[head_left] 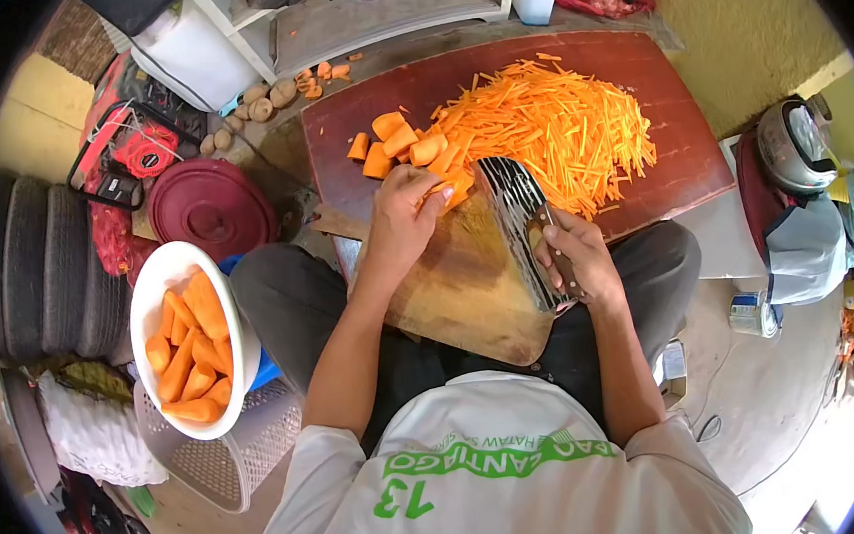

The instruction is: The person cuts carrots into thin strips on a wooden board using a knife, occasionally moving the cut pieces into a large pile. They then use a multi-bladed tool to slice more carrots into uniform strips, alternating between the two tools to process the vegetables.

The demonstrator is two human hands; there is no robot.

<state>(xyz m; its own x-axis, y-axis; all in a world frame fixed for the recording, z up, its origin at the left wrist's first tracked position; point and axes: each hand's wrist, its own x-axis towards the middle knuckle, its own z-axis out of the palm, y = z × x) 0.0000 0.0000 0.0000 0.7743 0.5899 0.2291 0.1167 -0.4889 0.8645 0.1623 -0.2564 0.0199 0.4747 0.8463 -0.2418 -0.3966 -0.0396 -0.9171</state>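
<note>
Near the centre of the frame, our left hand (408, 203) pinched a carrot piece (458, 185) at the upper edge of the wooden board (453, 275), apparently to steady it beside the broad knife (515, 210) that our right hand (581, 255) gripped by the handle. We had shreds (546, 127) heaped upper right, chunks (393, 137) just beyond the left hand, probably for easy reach, and carrots (193, 354) in the white basin (145, 324) at left.

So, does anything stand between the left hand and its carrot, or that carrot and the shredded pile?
Nothing visible separates the left hand from the carrot piece: they touch. Toward the shredded pile, the knife in the right hand stands close on the piece's right; ahead, the way looks open.
</note>
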